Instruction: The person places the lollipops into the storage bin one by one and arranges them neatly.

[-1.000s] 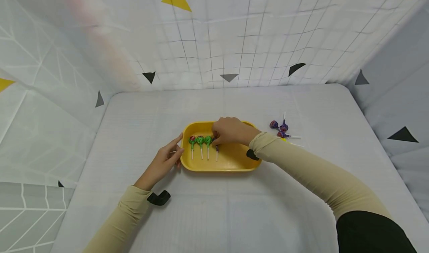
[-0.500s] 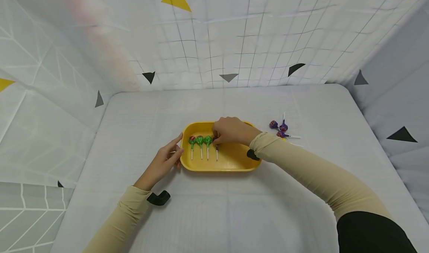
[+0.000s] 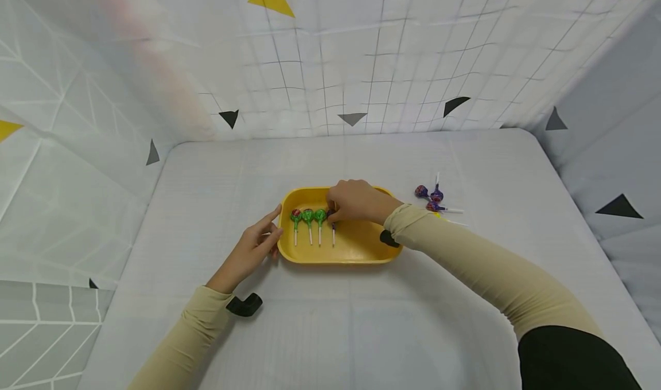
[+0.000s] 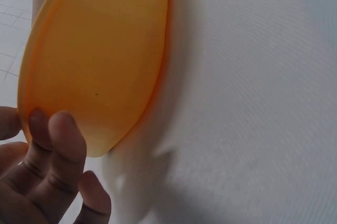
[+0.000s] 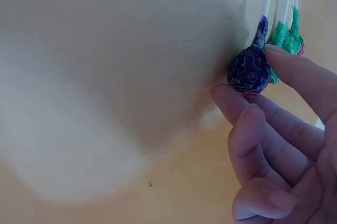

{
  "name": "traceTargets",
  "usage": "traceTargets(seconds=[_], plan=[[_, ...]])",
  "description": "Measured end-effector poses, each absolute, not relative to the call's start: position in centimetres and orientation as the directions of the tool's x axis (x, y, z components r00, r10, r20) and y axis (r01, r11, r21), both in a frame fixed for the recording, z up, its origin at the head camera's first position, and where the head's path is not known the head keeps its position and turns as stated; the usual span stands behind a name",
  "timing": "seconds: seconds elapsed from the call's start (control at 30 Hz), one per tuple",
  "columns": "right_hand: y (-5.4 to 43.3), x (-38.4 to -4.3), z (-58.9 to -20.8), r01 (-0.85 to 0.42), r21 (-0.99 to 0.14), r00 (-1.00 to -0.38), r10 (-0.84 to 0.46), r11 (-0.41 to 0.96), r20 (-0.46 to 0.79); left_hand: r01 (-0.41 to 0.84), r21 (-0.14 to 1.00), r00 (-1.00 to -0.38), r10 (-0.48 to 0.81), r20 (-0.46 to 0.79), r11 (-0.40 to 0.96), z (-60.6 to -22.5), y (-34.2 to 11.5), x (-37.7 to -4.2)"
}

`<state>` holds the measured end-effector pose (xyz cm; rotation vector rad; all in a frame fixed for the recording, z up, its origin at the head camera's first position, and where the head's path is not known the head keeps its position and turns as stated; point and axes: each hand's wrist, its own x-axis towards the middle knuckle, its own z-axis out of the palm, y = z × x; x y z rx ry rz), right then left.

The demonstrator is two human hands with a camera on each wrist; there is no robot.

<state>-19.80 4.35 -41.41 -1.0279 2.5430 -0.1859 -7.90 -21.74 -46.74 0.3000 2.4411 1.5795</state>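
Note:
In the head view, a yellow tray holds three green-wrapped lollipops side by side, sticks toward the person. To their right lies a purple-wrapped lollipop. My right hand reaches in from the right and pinches its head between thumb and fingers, as the right wrist view shows. Part of that lollipop is hidden under the hand from above; its white stick shows. My left hand holds the tray's left end, its bent fingers against the wall and at the rim in the left wrist view.
Several more lollipops, mostly purple-wrapped, lie loosely on the white tablecloth beyond the tray's right side, past the right forearm. White fabric walls with grid lines stand behind and beside the table.
Both hands stay almost where they were. The purple lollipop's visible stick end has shifted very slightly within the tray; the right hand keeps its pinch on it.

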Motion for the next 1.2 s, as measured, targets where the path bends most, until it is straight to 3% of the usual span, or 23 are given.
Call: traceTargets(seconds=[1.2], plan=[[7.4,-20.0,-38.8,-0.603,-0.259,-0.709,-0.656,0.754,-0.259,0.049,0.913,-0.955,0.285,-0.075,0.406,-46.6,-21.6,-7.9]])
